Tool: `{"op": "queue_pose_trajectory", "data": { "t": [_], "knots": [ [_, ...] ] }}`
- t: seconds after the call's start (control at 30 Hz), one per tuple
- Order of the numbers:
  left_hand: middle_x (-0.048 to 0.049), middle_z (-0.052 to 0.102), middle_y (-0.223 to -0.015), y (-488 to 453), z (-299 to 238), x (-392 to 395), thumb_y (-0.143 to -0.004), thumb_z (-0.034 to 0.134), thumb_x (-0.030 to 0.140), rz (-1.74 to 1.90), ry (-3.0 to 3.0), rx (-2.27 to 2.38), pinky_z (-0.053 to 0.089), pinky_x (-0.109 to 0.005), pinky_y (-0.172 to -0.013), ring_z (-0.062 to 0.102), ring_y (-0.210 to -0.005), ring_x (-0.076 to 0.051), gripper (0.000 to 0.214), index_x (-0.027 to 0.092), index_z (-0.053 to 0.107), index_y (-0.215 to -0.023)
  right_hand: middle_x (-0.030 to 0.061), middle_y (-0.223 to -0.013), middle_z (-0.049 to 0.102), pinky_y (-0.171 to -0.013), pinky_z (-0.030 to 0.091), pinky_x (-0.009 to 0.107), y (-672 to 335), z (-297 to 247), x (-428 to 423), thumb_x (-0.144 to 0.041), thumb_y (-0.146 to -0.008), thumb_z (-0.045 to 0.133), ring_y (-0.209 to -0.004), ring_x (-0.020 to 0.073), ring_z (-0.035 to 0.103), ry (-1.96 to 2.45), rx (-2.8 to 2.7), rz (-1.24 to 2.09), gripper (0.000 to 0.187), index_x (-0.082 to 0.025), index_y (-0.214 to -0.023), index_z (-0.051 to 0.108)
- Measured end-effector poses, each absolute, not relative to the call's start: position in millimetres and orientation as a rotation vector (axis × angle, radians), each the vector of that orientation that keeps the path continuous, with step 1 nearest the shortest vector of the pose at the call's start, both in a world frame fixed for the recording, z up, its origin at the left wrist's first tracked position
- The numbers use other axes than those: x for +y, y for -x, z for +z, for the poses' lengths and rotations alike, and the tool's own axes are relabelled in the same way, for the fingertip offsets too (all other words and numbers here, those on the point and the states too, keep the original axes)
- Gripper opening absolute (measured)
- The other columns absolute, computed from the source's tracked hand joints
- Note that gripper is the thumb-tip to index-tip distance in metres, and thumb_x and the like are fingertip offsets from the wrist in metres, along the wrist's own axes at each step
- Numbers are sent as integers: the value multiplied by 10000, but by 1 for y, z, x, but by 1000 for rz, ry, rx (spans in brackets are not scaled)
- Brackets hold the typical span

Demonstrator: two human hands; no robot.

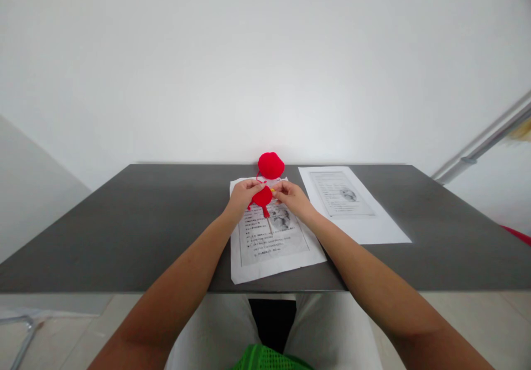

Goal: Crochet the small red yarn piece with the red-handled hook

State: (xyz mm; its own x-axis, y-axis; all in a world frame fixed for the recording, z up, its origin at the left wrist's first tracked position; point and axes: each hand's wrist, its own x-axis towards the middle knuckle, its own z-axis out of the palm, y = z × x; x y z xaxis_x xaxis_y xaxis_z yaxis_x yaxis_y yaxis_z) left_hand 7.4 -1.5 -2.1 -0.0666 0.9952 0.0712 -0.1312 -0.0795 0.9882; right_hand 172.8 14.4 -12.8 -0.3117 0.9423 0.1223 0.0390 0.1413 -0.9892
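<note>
Handling one red piece — two hands

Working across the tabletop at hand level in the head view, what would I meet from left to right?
Left hand, red round piece, right hand, right-hand printed sheet.

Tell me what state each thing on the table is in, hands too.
Left hand: closed on the red piece
Right hand: fingertips at the yellow item, grip unclear
Red piece: held up over the near sheet
Yellow item: at the red piece's edge
Red ball: wound, strand loose
Near sheet: printed, partly covered
Right-hand sheet: printed, lying flat
</note>
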Motion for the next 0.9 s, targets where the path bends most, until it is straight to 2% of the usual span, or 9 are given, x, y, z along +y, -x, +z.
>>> {"op": "queue_pose_trajectory", "data": {
  "t": [0.13,0.3,0.5,0.73,0.9],
  "knots": [
    [-54,707,-613,-7,-2,-1,-600,823,300,1357,-1114,1103,468,-266,-537,597,-547,-149,186,147,728,-646,-65,-570,539,-525,467,233,-174,-12,14,-238,-741,618,-546,115,524,968,-1547,1296,56,-197,-770,592],
    [-55,716,-642,-7,-4,-1,-585,828,236,1370,-1091,1046,493,-279,-558,625,-574,-164,153,145,734,-665,-48,-631,568,-560,446,242,-175,-12,16,-251,-735,621,-566,113,515,964,-1586,1253,138,-194,-858,646],
    [-55,713,-634,-7,-4,1,-580,828,217,1339,-1078,1054,497,-272,-559,630,-559,-157,153,136,729,-664,-64,-573,538,-559,436,244,-174,-15,18,-298,-688,667,-547,110,502,969,-1493,1244,145,-193,-754,591],
    [-49,701,-607,-7,-6,1,-565,844,231,1305,-1090,1044,495,-270,-532,624,-546,-161,171,145,726,-655,-36,-631,591,-571,452,235,-177,-10,16,-296,-735,614,-612,123,541,934,-1535,1165,125,-196,-804,645],
    [-58,713,-630,-6,-9,2,-584,821,252,1287,-1176,1076,501,-284,-538,625,-561,-169,151,156,734,-662,-51,-586,536,-556,425,251,-178,-8,14,-319,-740,596,-542,116,496,914,-1513,1152,146,-197,-809,639]
  ]
}}
